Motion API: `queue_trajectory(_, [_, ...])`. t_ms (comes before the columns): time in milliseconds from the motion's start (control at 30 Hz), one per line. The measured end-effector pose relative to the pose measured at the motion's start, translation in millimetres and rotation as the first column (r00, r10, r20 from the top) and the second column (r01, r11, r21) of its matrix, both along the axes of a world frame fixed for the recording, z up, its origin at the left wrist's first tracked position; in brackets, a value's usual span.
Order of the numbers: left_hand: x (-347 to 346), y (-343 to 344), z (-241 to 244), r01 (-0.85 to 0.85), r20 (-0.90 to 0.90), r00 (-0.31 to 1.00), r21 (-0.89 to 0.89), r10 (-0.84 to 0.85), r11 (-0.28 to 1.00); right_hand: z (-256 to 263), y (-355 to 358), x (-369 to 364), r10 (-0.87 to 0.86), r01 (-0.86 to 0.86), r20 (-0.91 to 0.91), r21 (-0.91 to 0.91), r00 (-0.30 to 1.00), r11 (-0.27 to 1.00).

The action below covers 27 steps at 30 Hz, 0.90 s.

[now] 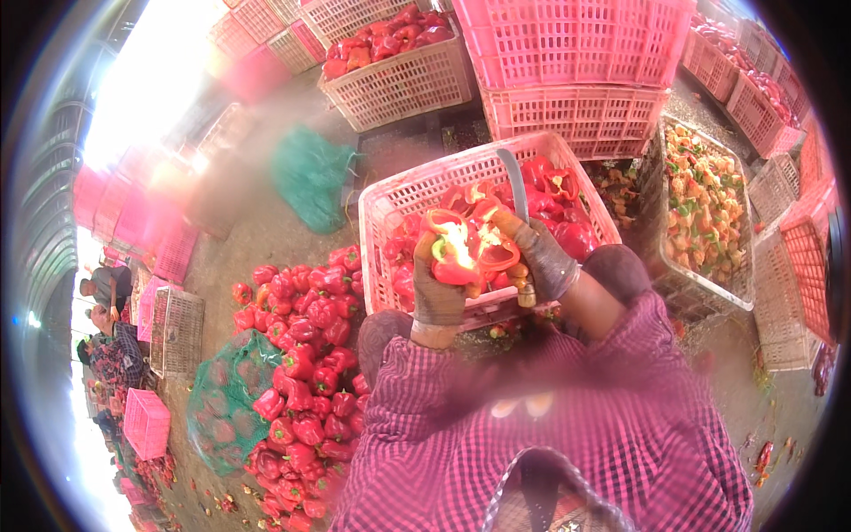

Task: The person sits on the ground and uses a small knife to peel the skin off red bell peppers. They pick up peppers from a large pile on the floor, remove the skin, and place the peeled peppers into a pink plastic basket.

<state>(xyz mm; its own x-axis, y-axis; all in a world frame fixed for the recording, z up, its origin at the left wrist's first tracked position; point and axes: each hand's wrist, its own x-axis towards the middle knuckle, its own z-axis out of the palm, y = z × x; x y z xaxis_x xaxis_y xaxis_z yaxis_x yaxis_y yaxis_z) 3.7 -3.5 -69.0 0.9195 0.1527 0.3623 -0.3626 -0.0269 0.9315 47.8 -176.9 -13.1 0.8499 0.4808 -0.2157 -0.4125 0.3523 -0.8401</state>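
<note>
My left hand (439, 287), in a stained work glove, holds a cut-open red bell pepper (456, 271) whose pale core and a bit of green stem show. My right hand (544, 256), gloved too, grips a knife with a curved blade (514, 181) pointing up and away from me. The right fingers also touch an opened pepper piece (500, 254) beside the left one. Both hands are over the near side of a pink plastic crate (392, 185), which holds cut red peppers (577, 241) and stands just beyond my knees. The fingers partly hide the knife's handle.
Whole red peppers (309, 392) lie heaped at the left, against a filled green mesh bag (229, 399). Another green net (312, 176) lies beyond. A crate of pepper cores (705, 199) stands at right. Stacked pink crates (575, 73) rise ahead. Several people (113, 346) sit far left.
</note>
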Motion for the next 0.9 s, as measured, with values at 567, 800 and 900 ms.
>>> queue_trajectory(567, [12.3,2.8,14.4,-0.002,-0.080,0.997,-0.206,-0.015,0.979,-12.2,-27.4,31.4,-0.145,0.360,0.479,-0.393,0.865,0.846])
queue_trajectory(800, [7.8,-16.6,15.2,-0.016,-0.091,0.996,-0.187,-0.001,0.982,-37.1,4.7,4.5,0.150,0.421,0.792,-0.463,0.592,0.780])
queue_trajectory(900, [8.1,-13.6,24.0,0.120,-0.116,0.980,-0.300,-0.162,0.946,-34.9,6.8,-3.2,0.220,0.460,0.806,-0.512,0.550,0.725])
